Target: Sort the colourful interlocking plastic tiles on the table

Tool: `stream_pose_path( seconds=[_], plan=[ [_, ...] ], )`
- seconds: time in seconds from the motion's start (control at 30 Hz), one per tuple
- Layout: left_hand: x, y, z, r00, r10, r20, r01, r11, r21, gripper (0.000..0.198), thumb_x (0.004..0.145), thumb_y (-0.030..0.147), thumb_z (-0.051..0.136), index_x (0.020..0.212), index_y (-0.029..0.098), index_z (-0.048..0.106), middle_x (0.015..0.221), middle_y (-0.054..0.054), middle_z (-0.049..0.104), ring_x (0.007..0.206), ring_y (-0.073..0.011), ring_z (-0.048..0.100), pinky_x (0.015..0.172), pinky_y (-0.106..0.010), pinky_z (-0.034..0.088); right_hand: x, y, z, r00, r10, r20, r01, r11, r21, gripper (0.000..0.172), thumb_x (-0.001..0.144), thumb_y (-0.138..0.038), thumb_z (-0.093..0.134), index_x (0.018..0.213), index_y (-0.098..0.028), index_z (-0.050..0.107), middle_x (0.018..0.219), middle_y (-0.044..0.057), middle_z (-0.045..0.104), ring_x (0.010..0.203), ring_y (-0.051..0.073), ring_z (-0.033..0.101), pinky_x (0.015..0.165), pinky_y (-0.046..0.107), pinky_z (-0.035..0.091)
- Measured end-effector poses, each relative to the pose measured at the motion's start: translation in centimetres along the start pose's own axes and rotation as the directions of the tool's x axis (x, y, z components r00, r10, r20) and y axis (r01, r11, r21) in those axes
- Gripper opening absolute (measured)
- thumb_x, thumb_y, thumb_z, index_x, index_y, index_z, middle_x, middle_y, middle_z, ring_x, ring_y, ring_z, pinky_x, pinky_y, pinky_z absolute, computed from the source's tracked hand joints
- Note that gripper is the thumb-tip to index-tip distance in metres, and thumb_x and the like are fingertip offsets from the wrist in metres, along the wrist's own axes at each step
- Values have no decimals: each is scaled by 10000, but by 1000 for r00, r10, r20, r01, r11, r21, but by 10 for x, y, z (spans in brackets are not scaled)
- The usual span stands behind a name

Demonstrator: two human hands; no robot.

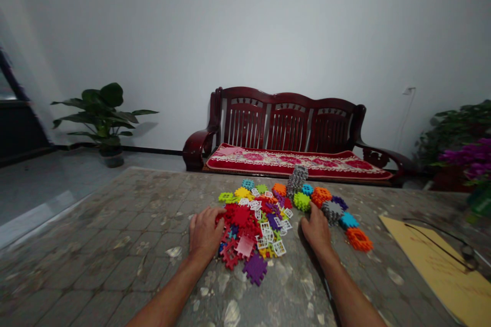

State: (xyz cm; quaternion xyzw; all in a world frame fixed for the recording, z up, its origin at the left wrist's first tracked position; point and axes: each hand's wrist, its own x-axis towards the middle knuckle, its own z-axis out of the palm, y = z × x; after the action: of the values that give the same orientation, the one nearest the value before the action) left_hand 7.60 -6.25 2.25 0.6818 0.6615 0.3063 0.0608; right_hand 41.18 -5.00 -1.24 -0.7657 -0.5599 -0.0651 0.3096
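A heap of toothed plastic building pieces lies on the table, with red pieces point(241, 215) on its left side, a purple piece point(255, 268) nearest me and white window-like frames point(265, 232) on its right. My left hand point(205, 230) rests at the heap's left edge, thumb and forefinger apart and touching the red pieces. My right hand point(317, 227) lies on the table right of the heap, holding nothing, thumb and forefinger apart. Its fingertips are close to a green stack point(302, 202) and a grey stack point(332, 212). A taller grey stack point(297, 181) stands behind.
Orange stacks point(359, 239) and a blue stack point(349, 220) sit farther right. A yellow sheet point(441, 271) with a dark cord-like item point(441, 242) lies at the table's right. Beyond the table point(126, 245) are a wooden bench point(287, 117) and a potted plant point(105, 117).
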Motion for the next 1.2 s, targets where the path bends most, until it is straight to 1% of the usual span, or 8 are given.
stream_pose_path(
  seconds=[0.1, 0.3, 0.47, 0.6, 0.8, 0.9, 1.07, 1.2],
  plan=[
    [0, 1, -1, 1000, 0, 3, 0, 1000, 3, 266, 878, 207, 498, 1051, 263, 692, 1169, -29, 714, 1230, -249, 546, 1089, -459, 325, -1, -4, -5, 1000, 15, 23, -15, 1000, -7, 590, 795, -184, 476, 1382, -120, 474, 1212, 167, 626, 1174, 309, 551, 976, 369, 400],
    [0, 2, -3, 1000, -7, 17, 7, 1000, 2, 273, 873, 213, 497, 1052, 268, 695, 1160, -32, 716, 1220, -252, 550, 1089, -469, 321, -2, -11, -12, 996, 46, 72, -45, 999, -21, 628, 819, -183, 447, 1435, -85, 382, 1274, 168, 597, 1197, 286, 537, 996, 350, 391],
    [0, -1, 0, 1000, 0, 15, 0, 1000, -5, 276, 871, 207, 495, 1053, 264, 694, 1162, -35, 712, 1222, -246, 548, 1086, -464, 325, -1, -13, -14, 993, 72, 94, -70, 997, -30, 629, 822, -188, 441, 1440, -93, 371, 1309, 161, 581, 1223, 283, 525, 1018, 344, 378],
    [0, -1, 1, 1000, -4, 10, 4, 1000, -3, 273, 870, 212, 499, 1050, 270, 696, 1165, -26, 711, 1239, -251, 537, 1096, -465, 314, -2, -14, -14, 990, 83, 111, -81, 996, -29, 629, 824, -185, 439, 1439, -75, 364, 1319, 167, 574, 1227, 292, 518, 1029, 347, 369],
    [0, -2, 1, 1000, 15, -9, -15, 1000, -8, 263, 865, 213, 502, 1032, 268, 697, 1146, -32, 715, 1219, -240, 548, 1087, -448, 330, -2, -13, -13, 991, 82, 107, -81, 997, -16, 626, 829, -192, 446, 1443, -104, 357, 1305, 164, 584, 1223, 285, 526, 1031, 349, 365],
    [0, -3, 3, 1000, 14, -11, -15, 1000, -13, 257, 866, 210, 501, 1024, 270, 695, 1135, -34, 716, 1200, -233, 557, 1086, -449, 329, -2, -14, -13, 991, 87, 106, -85, 996, -22, 625, 828, -197, 444, 1440, -99, 363, 1290, 168, 592, 1225, 288, 525, 1024, 353, 374],
    [1, -4, 4, 1000, 22, -4, -22, 1000, -10, 260, 877, 207, 488, 1036, 264, 686, 1145, -32, 714, 1200, -246, 555, 1087, -470, 313, -2, -14, -13, 991, 87, 100, -84, 996, -31, 625, 825, -204, 431, 1436, -85, 375, 1268, 165, 602, 1213, 281, 535, 1010, 346, 390],
    [0, -3, 2, 1000, 27, -2, -27, 1000, 0, 263, 875, 203, 487, 1037, 264, 685, 1137, -32, 714, 1186, -241, 564, 1073, -451, 334, -3, -11, -11, 994, 72, 84, -69, 997, -33, 630, 825, -204, 432, 1442, -91, 373, 1272, 160, 600, 1206, 278, 537, 1000, 345, 395]
  ],
)
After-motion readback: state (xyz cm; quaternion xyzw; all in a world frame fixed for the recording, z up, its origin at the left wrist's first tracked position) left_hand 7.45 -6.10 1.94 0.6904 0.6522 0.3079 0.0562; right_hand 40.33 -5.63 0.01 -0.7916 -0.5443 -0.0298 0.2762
